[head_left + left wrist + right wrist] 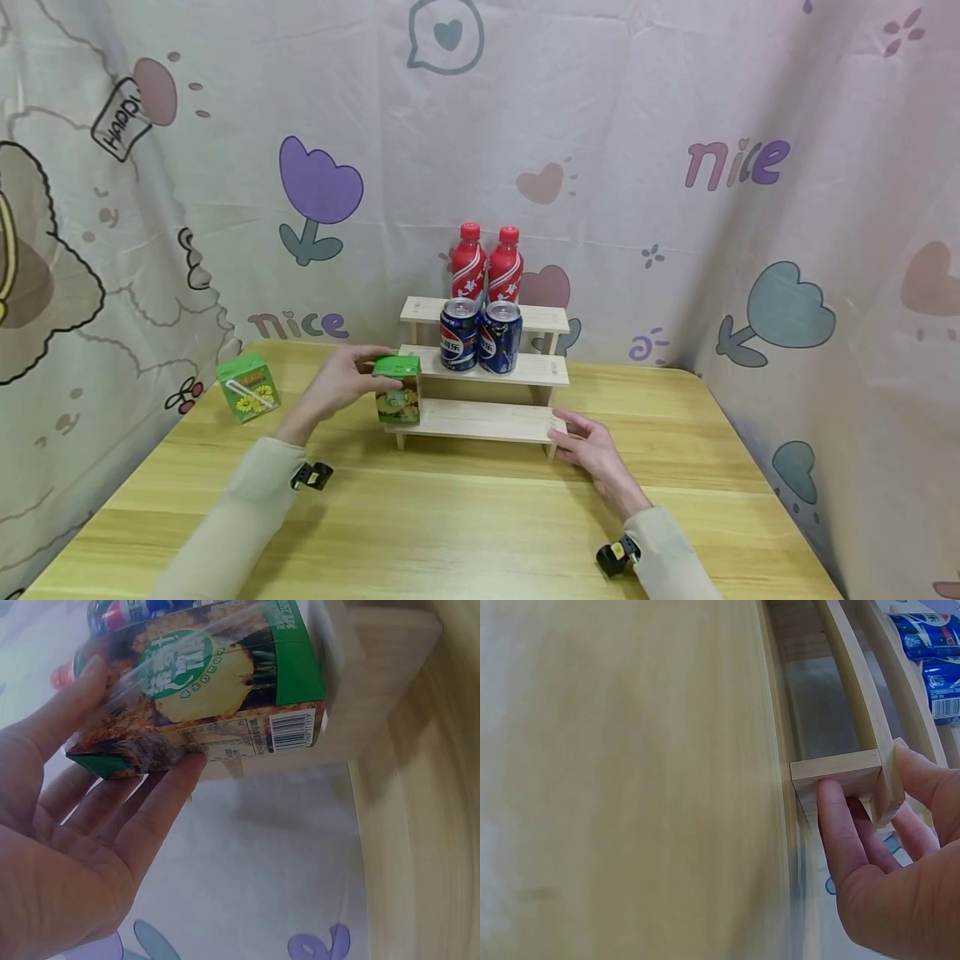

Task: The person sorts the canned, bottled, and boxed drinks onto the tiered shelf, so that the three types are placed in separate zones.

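Note:
My left hand [341, 385] grips a green juice carton [399, 392] between thumb and fingers, at the left end of the lowest step of a wooden three-tier stand [480, 421]. A pineapple picture and a barcode show on the carton [202, 682] in the left wrist view. At the stand's lower right corner, my right hand [588, 450] holds the end of the bottom step, with fingers [840, 825] against the leg and thumb by the board. Two blue cola cans [480, 337] stand side by side on the middle step. Behind them, two red bottles [486, 265] stand on the top step.
Another green carton [249, 388], with a straw on its side and yellow flowers printed on it, stands at the table's left edge. The wooden table [450, 525] backs onto a patterned curtain [600, 100], which also hangs along both sides.

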Motion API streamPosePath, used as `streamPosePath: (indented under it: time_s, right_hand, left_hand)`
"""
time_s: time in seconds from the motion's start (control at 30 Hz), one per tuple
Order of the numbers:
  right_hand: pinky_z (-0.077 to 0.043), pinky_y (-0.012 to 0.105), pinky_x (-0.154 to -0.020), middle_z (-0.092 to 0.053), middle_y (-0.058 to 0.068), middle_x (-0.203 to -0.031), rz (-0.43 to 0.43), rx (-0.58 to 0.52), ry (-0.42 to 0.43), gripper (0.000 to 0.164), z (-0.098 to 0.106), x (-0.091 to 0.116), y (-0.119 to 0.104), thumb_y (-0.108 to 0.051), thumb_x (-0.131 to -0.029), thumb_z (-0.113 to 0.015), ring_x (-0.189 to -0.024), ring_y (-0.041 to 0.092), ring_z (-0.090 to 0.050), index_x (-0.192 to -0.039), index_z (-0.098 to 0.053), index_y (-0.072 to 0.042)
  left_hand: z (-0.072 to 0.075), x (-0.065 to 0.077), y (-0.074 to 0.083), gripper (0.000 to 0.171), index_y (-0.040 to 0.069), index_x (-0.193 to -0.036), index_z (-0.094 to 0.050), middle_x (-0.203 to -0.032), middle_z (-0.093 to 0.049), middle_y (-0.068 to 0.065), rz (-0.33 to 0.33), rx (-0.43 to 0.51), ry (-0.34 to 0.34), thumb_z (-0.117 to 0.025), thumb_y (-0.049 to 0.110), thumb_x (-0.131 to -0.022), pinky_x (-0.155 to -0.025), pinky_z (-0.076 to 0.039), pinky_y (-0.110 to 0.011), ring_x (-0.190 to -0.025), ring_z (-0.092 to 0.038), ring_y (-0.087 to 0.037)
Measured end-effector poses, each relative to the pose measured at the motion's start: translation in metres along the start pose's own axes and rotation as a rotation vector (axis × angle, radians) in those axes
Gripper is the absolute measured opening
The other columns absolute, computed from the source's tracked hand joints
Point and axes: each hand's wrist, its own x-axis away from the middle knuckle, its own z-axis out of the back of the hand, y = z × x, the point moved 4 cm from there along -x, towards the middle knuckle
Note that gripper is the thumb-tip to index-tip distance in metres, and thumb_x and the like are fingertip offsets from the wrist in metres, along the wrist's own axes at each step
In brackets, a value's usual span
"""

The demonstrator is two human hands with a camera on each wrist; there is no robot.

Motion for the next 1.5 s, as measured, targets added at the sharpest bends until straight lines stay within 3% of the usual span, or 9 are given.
streamPosePath:
  time_s: [0.37,0.6,0.8,1.13,1.5]
  right_hand:
    - [-0.059,0.034,-0.081,-0.054,0.016,-0.123,0.0,-0.001,0.006,0.053,-0.001,0.0,0.0,-0.011,-0.088,-0.074,-0.09,0.013,-0.065,-0.138,-0.056,-0.009]
    - [-0.059,0.032,-0.079,-0.053,0.017,-0.123,-0.003,-0.006,0.005,0.054,0.0,0.001,-0.001,-0.012,-0.086,-0.076,-0.091,0.014,-0.065,-0.137,-0.058,-0.01]
    - [-0.059,0.032,-0.079,-0.054,0.017,-0.124,-0.001,-0.004,0.004,0.054,0.001,0.0,-0.001,-0.012,-0.086,-0.075,-0.091,0.014,-0.065,-0.137,-0.057,-0.009]
    - [-0.059,0.034,-0.08,-0.054,0.018,-0.127,0.002,0.006,0.005,0.054,0.0,0.002,-0.003,-0.013,-0.087,-0.074,-0.091,0.013,-0.065,-0.138,-0.057,-0.009]
    - [-0.059,0.034,-0.08,-0.054,0.017,-0.126,-0.002,-0.002,0.006,0.053,0.0,0.001,-0.002,-0.012,-0.087,-0.074,-0.09,0.013,-0.065,-0.138,-0.056,-0.009]
  left_hand:
    - [-0.024,-0.005,0.008,0.058,0.006,-0.128,-0.063,-0.123,-0.064,-0.02,0.015,0.074,0.001,-0.085,0.018,-0.076,-0.08,-0.059,-0.035,-0.103,-0.066,-0.03]
    - [-0.04,-0.006,0.018,0.052,0.011,-0.126,-0.065,-0.12,-0.066,-0.016,-0.035,0.067,0.004,-0.083,0.018,-0.078,-0.081,-0.058,-0.036,-0.101,-0.066,-0.028]
    - [-0.056,-0.009,0.026,0.056,0.01,-0.13,-0.063,-0.13,-0.062,-0.012,-0.074,0.087,0.006,-0.083,0.014,-0.078,-0.082,-0.058,-0.036,-0.101,-0.066,-0.027]
    - [-0.079,-0.009,0.037,0.051,0.013,-0.125,-0.066,-0.13,-0.063,-0.009,-0.081,0.0,0.053,-0.084,0.019,-0.077,-0.088,-0.055,-0.039,-0.104,-0.063,-0.025]
    - [-0.105,-0.013,0.047,0.054,0.01,-0.125,-0.067,-0.123,-0.066,-0.011,-0.141,0.01,0.108,-0.086,0.016,-0.075,-0.088,-0.056,-0.037,-0.103,-0.066,-0.024]
